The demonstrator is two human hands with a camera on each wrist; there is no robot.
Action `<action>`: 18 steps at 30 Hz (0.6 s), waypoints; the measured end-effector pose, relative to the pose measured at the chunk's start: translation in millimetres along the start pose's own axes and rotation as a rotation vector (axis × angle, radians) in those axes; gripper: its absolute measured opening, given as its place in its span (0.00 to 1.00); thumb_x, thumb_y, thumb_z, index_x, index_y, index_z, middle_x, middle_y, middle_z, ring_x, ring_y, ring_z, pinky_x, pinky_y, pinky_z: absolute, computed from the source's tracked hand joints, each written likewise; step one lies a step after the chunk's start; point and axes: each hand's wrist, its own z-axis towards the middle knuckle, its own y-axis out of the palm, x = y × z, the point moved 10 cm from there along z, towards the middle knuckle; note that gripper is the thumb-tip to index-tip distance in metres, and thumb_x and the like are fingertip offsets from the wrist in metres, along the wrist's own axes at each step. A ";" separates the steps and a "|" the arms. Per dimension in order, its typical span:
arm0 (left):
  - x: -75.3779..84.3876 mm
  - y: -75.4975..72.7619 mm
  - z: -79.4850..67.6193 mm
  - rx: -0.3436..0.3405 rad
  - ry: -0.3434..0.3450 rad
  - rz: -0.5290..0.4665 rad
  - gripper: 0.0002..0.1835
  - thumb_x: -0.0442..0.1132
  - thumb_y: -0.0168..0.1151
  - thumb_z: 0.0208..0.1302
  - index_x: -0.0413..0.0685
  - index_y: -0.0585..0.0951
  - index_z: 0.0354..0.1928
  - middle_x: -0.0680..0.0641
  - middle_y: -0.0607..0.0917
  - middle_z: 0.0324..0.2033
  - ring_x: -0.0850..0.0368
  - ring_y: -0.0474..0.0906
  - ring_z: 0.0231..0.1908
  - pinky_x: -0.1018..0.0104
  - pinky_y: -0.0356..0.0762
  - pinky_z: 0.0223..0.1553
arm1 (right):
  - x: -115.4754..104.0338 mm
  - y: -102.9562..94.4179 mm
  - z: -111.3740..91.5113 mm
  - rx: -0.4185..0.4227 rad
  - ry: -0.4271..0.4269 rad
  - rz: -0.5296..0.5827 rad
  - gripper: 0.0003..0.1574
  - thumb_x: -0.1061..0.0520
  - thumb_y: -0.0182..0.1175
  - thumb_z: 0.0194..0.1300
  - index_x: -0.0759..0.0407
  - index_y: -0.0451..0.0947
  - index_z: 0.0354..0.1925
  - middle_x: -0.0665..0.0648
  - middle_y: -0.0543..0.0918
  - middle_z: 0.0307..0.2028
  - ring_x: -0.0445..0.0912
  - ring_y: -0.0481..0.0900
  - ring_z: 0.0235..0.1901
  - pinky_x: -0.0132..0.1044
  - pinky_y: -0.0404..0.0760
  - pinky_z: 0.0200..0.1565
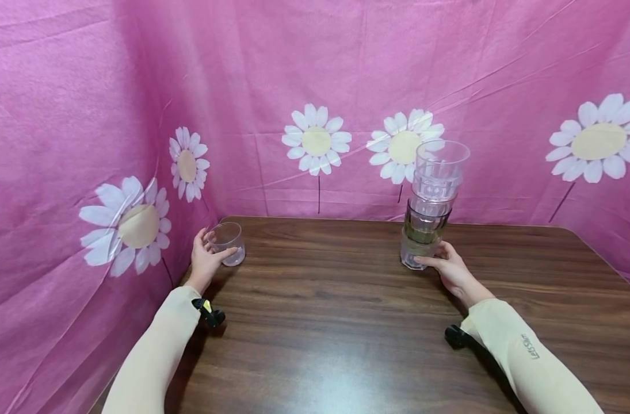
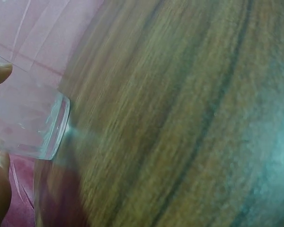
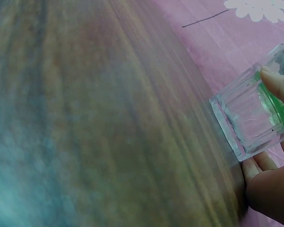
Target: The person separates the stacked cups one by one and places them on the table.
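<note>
At the back left of the table, a short clear glass (image 1: 234, 256) stands upright. My left hand (image 1: 207, 260) holds it around its side, thumb on the near face and fingers behind. In the left wrist view the thick base of this glass (image 2: 52, 127) meets the wood. Toward the back right rises a tall stack of nested glasses (image 1: 432, 198), clear ones with a dark greenish one lower down. My right hand (image 1: 451, 269) grips the lowest glass (image 3: 246, 111), which is faceted, with the thumb across its near side. Green glass shows inside it in the right wrist view.
The brown wooden table (image 1: 315, 310) reaches back to a pink cloth (image 1: 232, 86) with large white daisies. That cloth also hangs close along the left side, near my left arm. Black wrist cameras (image 1: 211, 315) sit on both sleeves.
</note>
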 end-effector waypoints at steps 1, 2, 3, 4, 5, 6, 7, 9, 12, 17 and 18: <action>0.0 -0.1 -0.1 0.000 -0.001 0.000 0.56 0.25 0.74 0.50 0.37 0.48 0.76 0.34 0.62 0.71 0.41 0.62 0.67 0.51 0.62 0.70 | 0.0 0.1 -0.1 0.000 0.001 0.000 0.30 0.70 0.65 0.61 0.48 0.62 0.51 0.42 0.74 0.42 0.34 0.72 0.43 0.23 0.73 0.47; 0.0 -0.1 -0.2 0.001 -0.002 -0.001 0.57 0.25 0.75 0.50 0.37 0.48 0.76 0.34 0.62 0.71 0.41 0.62 0.67 0.52 0.62 0.70 | 0.0 0.1 -0.2 0.000 0.002 -0.002 0.30 0.70 0.65 0.61 0.48 0.62 0.51 0.42 0.74 0.42 0.34 0.72 0.43 0.23 0.73 0.47; 0.1 0.0 -0.4 0.000 -0.003 -0.002 0.57 0.25 0.75 0.50 0.37 0.47 0.76 0.34 0.62 0.71 0.41 0.62 0.67 0.52 0.62 0.69 | 0.1 0.2 -0.2 0.000 0.002 0.000 0.30 0.70 0.65 0.61 0.48 0.62 0.51 0.42 0.74 0.42 0.34 0.72 0.44 0.23 0.73 0.47; 0.1 0.2 -0.4 -0.002 -0.003 -0.004 0.57 0.25 0.75 0.50 0.37 0.47 0.76 0.35 0.62 0.71 0.41 0.62 0.67 0.52 0.62 0.69 | 0.2 0.2 -0.2 0.000 0.004 0.002 0.30 0.70 0.65 0.61 0.48 0.62 0.51 0.42 0.73 0.42 0.34 0.72 0.44 0.23 0.73 0.47; 0.2 0.3 -0.7 -0.004 -0.004 -0.008 0.57 0.25 0.75 0.50 0.37 0.47 0.76 0.35 0.61 0.72 0.41 0.62 0.67 0.52 0.62 0.70 | 0.3 0.3 -0.3 0.000 0.005 0.004 0.30 0.70 0.65 0.61 0.48 0.62 0.51 0.42 0.73 0.42 0.34 0.72 0.44 0.23 0.73 0.47; 0.3 0.3 -1.0 -0.006 -0.006 -0.011 0.57 0.25 0.75 0.50 0.37 0.47 0.76 0.35 0.61 0.72 0.42 0.61 0.67 0.52 0.62 0.70 | 0.4 0.4 -0.4 0.000 0.007 0.004 0.30 0.70 0.65 0.61 0.48 0.62 0.51 0.42 0.73 0.43 0.34 0.72 0.44 0.22 0.73 0.47; 0.5 0.3 -1.2 -0.008 -0.008 -0.013 0.58 0.25 0.75 0.50 0.37 0.46 0.76 0.35 0.61 0.72 0.42 0.61 0.67 0.52 0.62 0.70 | 0.4 0.6 -0.5 0.000 0.009 0.006 0.30 0.70 0.65 0.61 0.48 0.62 0.51 0.43 0.73 0.43 0.34 0.72 0.44 0.22 0.73 0.46; 1.5 0.5 -1.3 -0.013 -0.009 -0.023 0.58 0.25 0.75 0.50 0.38 0.45 0.76 0.35 0.59 0.72 0.42 0.61 0.68 0.51 0.61 0.70 | 0.5 1.0 -0.7 -0.001 0.013 0.010 0.30 0.71 0.65 0.61 0.48 0.62 0.51 0.43 0.73 0.43 0.34 0.72 0.44 0.22 0.73 0.47; 5.4 -0.1 -0.6 -0.011 -0.006 -0.036 0.58 0.25 0.75 0.50 0.37 0.45 0.77 0.35 0.58 0.72 0.41 0.59 0.69 0.51 0.60 0.71 | 0.0 1.9 -1.1 -0.005 0.017 0.011 0.30 0.70 0.65 0.61 0.48 0.62 0.51 0.43 0.73 0.43 0.34 0.72 0.44 0.22 0.73 0.47; 19.8 -2.2 3.5 0.016 0.027 -0.042 0.57 0.26 0.76 0.50 0.37 0.47 0.76 0.33 0.60 0.71 0.40 0.57 0.70 0.54 0.58 0.72 | -1.4 2.9 -1.1 -0.011 0.014 0.011 0.31 0.71 0.64 0.61 0.48 0.62 0.52 0.44 0.72 0.44 0.34 0.72 0.44 0.22 0.73 0.47; 23.4 -2.5 4.6 0.021 0.035 -0.048 0.57 0.26 0.76 0.50 0.37 0.47 0.76 0.32 0.60 0.71 0.40 0.57 0.71 0.54 0.57 0.72 | -1.6 3.0 -1.0 -0.014 0.013 0.011 0.31 0.71 0.64 0.62 0.48 0.62 0.52 0.44 0.72 0.44 0.34 0.72 0.44 0.22 0.73 0.48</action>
